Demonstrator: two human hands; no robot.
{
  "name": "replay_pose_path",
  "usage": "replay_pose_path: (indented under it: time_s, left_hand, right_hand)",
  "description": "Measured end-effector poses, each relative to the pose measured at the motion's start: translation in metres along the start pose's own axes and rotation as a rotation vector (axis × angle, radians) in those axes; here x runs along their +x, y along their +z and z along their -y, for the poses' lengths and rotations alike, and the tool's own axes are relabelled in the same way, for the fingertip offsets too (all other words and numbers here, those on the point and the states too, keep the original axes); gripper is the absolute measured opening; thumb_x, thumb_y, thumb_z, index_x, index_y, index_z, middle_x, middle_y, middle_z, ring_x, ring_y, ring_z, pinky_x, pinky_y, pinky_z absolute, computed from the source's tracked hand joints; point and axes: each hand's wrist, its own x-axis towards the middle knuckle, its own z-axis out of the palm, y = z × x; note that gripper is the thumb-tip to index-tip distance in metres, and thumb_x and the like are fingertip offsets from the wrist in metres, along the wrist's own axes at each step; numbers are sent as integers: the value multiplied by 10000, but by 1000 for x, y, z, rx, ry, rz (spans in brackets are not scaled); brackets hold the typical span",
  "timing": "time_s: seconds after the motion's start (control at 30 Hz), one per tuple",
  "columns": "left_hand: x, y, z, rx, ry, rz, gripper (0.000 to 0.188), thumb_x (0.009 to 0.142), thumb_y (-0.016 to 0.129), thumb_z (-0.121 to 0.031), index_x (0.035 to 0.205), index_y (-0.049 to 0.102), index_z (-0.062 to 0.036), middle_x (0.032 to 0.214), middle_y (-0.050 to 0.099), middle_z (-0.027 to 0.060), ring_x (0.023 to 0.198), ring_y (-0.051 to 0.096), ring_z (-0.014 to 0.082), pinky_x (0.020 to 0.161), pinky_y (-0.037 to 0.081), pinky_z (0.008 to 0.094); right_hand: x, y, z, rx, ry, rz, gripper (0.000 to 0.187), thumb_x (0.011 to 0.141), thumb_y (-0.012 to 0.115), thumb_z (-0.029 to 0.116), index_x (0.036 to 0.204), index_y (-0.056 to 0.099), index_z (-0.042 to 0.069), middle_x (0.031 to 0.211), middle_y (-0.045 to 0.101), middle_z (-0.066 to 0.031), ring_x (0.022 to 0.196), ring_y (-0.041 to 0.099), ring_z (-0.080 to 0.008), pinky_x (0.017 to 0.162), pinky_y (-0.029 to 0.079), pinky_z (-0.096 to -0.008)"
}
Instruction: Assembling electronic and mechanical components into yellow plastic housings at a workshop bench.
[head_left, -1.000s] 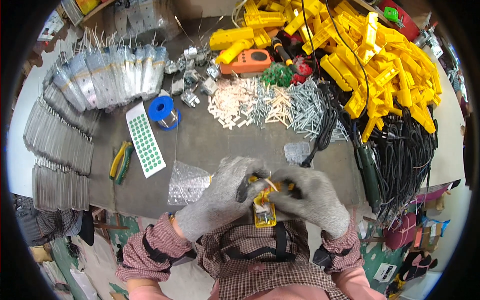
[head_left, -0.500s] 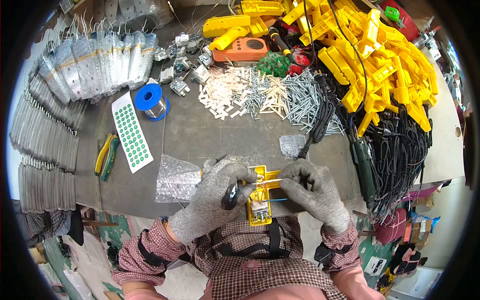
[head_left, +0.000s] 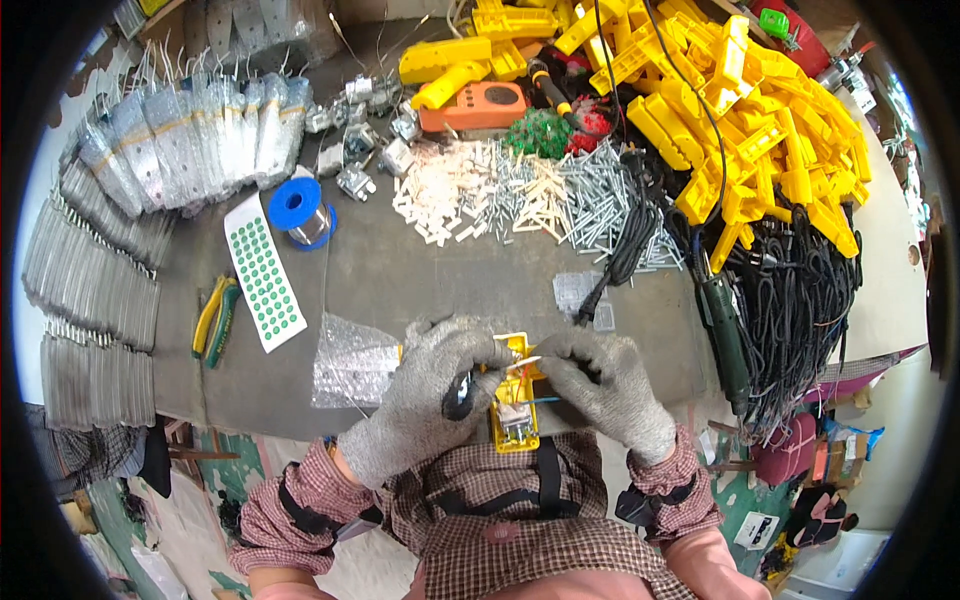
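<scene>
Both my hands wear grey knit gloves. My left hand (head_left: 420, 390) is closed at the left side of an open yellow plastic housing (head_left: 516, 442), with a glossy black object (head_left: 459, 395) in its curled fingers; that object's kind is unclear. Its fingertips press together by the wires in the housing. From the right, my right hand (head_left: 610, 390) pinches a thin white sleeve (head_left: 524, 363) over the housing's upper part. A metal fitting (head_left: 518, 425) sits in the lower part, and a blue wire (head_left: 546, 400) sticks out to the right.
Bubble wrap (head_left: 350, 365), pliers (head_left: 214, 320), a green-dot sticker sheet (head_left: 262, 270) and a solder spool (head_left: 302, 212) lie to the left. Further off are piles of white sleeves (head_left: 440, 190), screws (head_left: 605, 210) and yellow housings (head_left: 740, 110). Black cords (head_left: 795, 320) are heaped at right.
My right hand has moved left, closer to my left fingertips, bringing the white sleeve further over the housing. My left hand stays nearly in place.
</scene>
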Motion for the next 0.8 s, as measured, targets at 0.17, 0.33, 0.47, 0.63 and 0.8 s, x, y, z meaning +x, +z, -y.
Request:
replay_pose_path:
  time_s: [0.17, 0.33, 0.47, 0.63, 0.8]
  left_hand:
    - [-2, 2, 1, 61, 29, -17, 277, 785, 778, -16, 1024, 657, -86, 964, 653, 85, 935, 647, 309, 1016, 451, 525]
    - [-20, -14, -8, 222, 322, 51, 443, 748, 850, -392, 1106, 681, -193, 1152, 658, 39, 1193, 584, 267, 1139, 278, 645]
    - [-17, -6, -7, 367, 164, 426, 681, 742, 778, -567, 1229, 647, -109, 1283, 607, 90, 1274, 541, 305, 1149, 242, 704]
    - [-19, -5, -2, 311, 111, 472, 714, 765, 749, -585, 1237, 642, -60, 1327, 581, 109, 1345, 484, 298, 1193, 193, 678]
    - [-20, -3, -4, 269, 114, 470, 635, 802, 736, -557, 1194, 666, -62, 1312, 594, 108, 1367, 469, 290, 1221, 182, 638]
  right_hand:
    - [1, 11, -10, -102, -170, 4, 234, 937, 682, 176, 1125, 718, 42, 935, 730, -175, 844, 725, -320, 774, 558, -384]
    - [-17, -33, 11, -87, -215, 25, 339, 811, 810, 218, 1109, 727, 83, 1041, 704, -60, 866, 688, -303, 797, 559, -389]
    - [-23, -4, -7, -303, -457, 232, 295, 756, 777, 177, 1043, 713, 153, 1067, 652, -31, 965, 667, -254, 805, 561, -400]
    - [-13, 7, -10, -355, -414, 264, 335, 760, 765, 175, 1082, 678, 151, 1135, 611, -48, 1078, 627, -248, 876, 548, -394]
    - [-14, 14, -25, -391, -465, 300, 313, 749, 784, 212, 1042, 689, 155, 1128, 614, -47, 1058, 639, -253, 840, 541, -400]
